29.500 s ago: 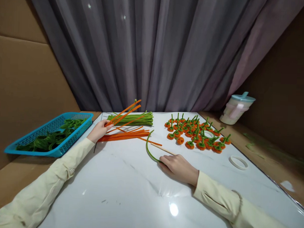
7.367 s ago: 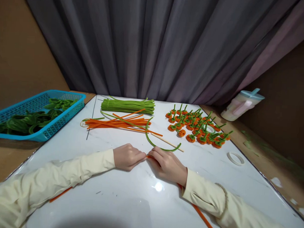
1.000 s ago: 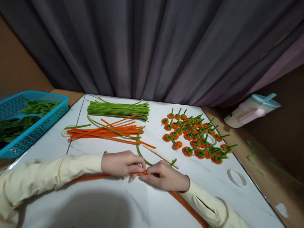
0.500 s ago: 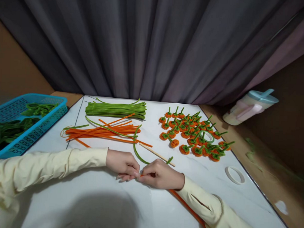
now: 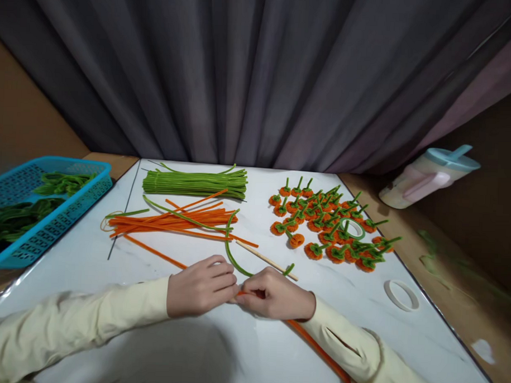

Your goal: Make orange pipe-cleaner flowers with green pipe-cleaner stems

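Orange pipe cleaners (image 5: 319,351) run from under my right wrist toward the lower right, partly hidden by the sleeve. My right hand (image 5: 275,295) is closed in a pinch on them, and a bit of orange shows between thumb and forefinger. Against its fingertips rests my left hand (image 5: 204,287), back upward, fingers curled together over the orange end; its thumb is mostly hidden. Just beyond my hands lie a curved green pipe cleaner (image 5: 232,259) and a thin wooden stick (image 5: 264,259).
Behind lie a green pipe cleaner bundle (image 5: 195,184) and loose orange pipe cleaners (image 5: 174,223). Several small orange pumpkins (image 5: 314,250) with green stems stand right, near a green tape roll (image 5: 355,228) and a white ring (image 5: 390,288). A blue basket (image 5: 76,207) is left, a tumbler (image 5: 423,180) far right.
My left hand has rolled so its back faces up and its fingers cover the pinch, with the forearm lower. My right hand keeps its pinch. The view has shifted slightly.
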The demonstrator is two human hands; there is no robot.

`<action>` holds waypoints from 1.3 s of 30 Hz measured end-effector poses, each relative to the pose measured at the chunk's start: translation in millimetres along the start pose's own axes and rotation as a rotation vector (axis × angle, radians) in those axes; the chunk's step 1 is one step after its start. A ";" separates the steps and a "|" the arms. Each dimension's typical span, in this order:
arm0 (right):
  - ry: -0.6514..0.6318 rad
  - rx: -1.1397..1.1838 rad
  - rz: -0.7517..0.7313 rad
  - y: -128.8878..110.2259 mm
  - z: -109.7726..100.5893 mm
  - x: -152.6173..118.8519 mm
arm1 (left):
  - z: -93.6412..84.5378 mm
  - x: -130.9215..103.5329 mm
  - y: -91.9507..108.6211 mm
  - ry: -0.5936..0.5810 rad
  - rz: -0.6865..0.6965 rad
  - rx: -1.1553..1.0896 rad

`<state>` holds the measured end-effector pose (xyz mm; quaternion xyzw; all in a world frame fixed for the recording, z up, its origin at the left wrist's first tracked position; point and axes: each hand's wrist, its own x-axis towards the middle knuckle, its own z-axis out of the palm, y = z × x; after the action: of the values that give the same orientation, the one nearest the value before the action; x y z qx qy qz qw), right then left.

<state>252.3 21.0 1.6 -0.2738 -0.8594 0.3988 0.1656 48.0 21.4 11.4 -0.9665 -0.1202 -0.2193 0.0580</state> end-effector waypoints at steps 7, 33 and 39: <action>-0.004 0.026 -0.032 -1.0 -0.5 -0.7 | 9.5 -6.5 2.7 0.180 -0.008 -0.074; 0.101 0.122 0.123 -3.9 2.2 -1.7 | 13.5 -8.4 -2.4 0.107 -0.163 -0.326; 0.134 0.069 0.102 -1.3 5.4 -1.7 | 12.7 -6.7 -2.1 0.080 -0.200 -0.294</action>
<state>250.5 16.1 -0.9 -0.3376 -0.8170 0.4169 0.2117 46.8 24.1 -2.8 -0.9382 -0.1801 -0.2777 -0.1013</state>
